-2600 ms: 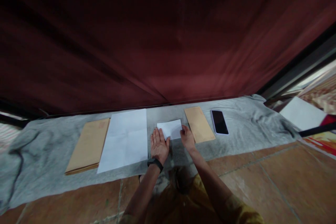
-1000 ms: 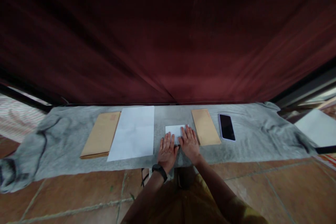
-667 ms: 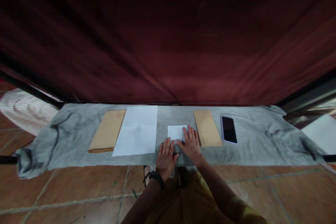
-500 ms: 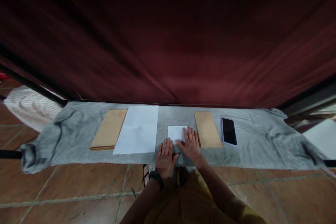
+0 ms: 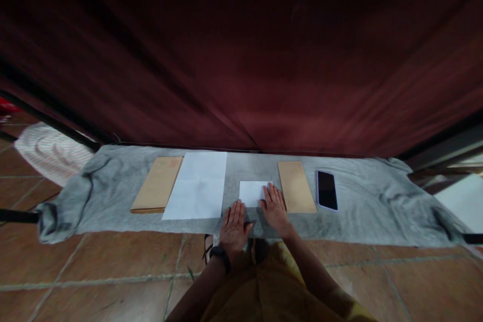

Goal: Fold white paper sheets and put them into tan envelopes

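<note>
A small white rectangle of paper (image 5: 250, 194), apparently folded, lies flat on the grey cloth (image 5: 362, 196) in front of me. My left hand (image 5: 233, 226) rests flat at its lower left corner, fingers stretched out and thumb apart. On the paper's right side lies my right hand (image 5: 274, 210), palm down with fingers extended over the edge. Neither hand grasps anything. Right of that hand is a brown envelope (image 5: 298, 187), close to the fingers. Left of the small paper is a large white sheet (image 5: 198, 186) with faint fold creases.
A stack of brown envelopes (image 5: 156, 183) lies left of the large sheet, partly under or against it. A smartphone (image 5: 326, 190) in a pale purple case lies on the right. Behind the cloth hangs a dark red curtain (image 5: 256, 95). Tiled floor (image 5: 113, 256) shows below.
My left hand has slid slightly down and left, off the small paper's corner. The right thumb has drawn in toward its fingers. The view has shifted a little.
</note>
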`<action>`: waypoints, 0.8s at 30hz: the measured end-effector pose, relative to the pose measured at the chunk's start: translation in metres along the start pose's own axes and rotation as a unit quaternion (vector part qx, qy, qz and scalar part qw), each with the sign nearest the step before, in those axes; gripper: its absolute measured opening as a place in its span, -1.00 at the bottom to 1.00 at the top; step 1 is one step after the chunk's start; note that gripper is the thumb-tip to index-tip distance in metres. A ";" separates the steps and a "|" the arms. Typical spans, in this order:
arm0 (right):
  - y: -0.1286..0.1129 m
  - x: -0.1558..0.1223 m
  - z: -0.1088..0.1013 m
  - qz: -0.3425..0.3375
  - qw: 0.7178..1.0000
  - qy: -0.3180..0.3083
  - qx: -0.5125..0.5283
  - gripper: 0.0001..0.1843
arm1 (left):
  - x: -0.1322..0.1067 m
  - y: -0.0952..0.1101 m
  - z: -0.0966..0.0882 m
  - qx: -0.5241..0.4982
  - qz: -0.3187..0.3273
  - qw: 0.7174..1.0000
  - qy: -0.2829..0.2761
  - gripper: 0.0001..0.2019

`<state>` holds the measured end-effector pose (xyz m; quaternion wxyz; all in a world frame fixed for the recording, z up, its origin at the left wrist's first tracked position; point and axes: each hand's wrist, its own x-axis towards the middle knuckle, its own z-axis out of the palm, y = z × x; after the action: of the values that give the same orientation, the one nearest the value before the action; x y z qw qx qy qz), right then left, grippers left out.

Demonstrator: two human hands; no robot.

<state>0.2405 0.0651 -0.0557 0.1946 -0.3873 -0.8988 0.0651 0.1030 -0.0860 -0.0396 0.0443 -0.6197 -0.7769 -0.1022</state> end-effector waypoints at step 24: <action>0.016 -0.009 0.004 -0.022 0.999 -0.024 0.005 -0.17 | 0.006 0.028 0.010 -0.022 0.032 0.999 -0.021 -0.36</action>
<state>0.2554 0.0703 -0.0663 0.1769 -0.3651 -0.9109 0.0749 0.1299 -0.0722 -0.0456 0.0175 -0.6468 -0.7551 -0.1052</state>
